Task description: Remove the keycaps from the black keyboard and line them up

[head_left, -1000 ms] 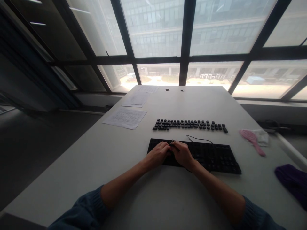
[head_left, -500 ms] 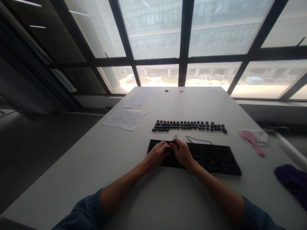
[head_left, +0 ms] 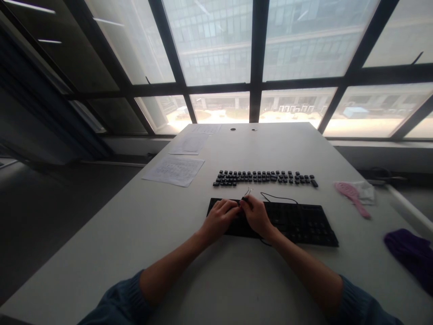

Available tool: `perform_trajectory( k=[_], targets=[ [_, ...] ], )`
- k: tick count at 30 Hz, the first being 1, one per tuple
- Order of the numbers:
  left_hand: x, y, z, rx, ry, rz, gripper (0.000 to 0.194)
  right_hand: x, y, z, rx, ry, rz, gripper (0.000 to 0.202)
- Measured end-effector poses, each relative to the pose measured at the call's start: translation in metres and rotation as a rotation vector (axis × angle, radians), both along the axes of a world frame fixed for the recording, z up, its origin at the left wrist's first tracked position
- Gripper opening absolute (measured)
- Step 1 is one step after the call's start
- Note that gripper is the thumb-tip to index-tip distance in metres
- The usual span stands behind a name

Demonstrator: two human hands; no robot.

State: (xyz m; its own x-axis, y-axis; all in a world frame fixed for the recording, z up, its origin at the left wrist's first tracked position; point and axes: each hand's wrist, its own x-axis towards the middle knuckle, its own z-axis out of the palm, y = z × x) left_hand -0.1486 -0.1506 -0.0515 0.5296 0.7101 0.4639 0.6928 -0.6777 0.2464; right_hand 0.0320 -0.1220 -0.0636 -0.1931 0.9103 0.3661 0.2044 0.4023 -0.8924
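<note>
My right hand is closed around a keycap puller, whose thin wire prongs stick up past the fingertips. Its dark body is mostly hidden by my fingers. My left hand meets it fingertip to fingertip, with fingers bent and pinched together; what they hold is too small to make out. Both hands are over the left half of a black keyboard. Beyond the keyboard, loose black keycaps lie in several rows on the white table.
A thin black cable loops behind the keyboard. Printed paper sheets lie at the left. To the right are a pink hairbrush, a white packet and a purple cloth. Windows rise behind the table.
The view has shifted slightly. My hands stay together over the keyboard, the left fingers a little differently bent and the keycap puller slightly turned. The loose keycaps have not moved.
</note>
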Motion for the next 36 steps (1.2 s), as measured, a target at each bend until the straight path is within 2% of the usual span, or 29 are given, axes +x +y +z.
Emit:
perform_trajectory(
  k=[4,7,10,14,18,22,32,36],
  targets=[
    [0.0,-0.001,-0.002,-0.021,-0.192,0.023,0.016,-0.001,-0.001,0.0,-0.011,-0.007,0.009,0.022],
    [-0.005,0.006,0.005,-0.057,-0.313,0.084,0.012,-0.002,-0.001,-0.001,-0.053,0.029,0.01,0.023],
    [-0.01,0.027,0.021,-0.073,-0.323,0.13,0.011,-0.003,0.0,-0.002,-0.063,0.063,0.002,0.023],
    [-0.005,0.071,0.033,-0.053,-0.199,0.183,0.011,-0.003,0.001,-0.005,-0.063,0.088,0.009,0.022],
    [0.008,0.111,0.026,-0.073,0.015,0.226,0.01,-0.002,0.002,-0.006,-0.048,0.095,0.0,0.021],
    [0.017,0.132,0.016,-0.079,0.171,0.24,0.008,-0.003,0.003,-0.007,-0.048,0.105,0.017,0.02],
    [0.017,0.141,0.005,-0.058,0.229,0.267,0.005,-0.004,0.0,-0.005,-0.083,0.143,0.051,0.017],
    [0.015,0.143,0.002,-0.064,0.211,0.264,0.01,-0.004,0.001,-0.008,-0.092,0.15,0.045,0.017]
  ],
)
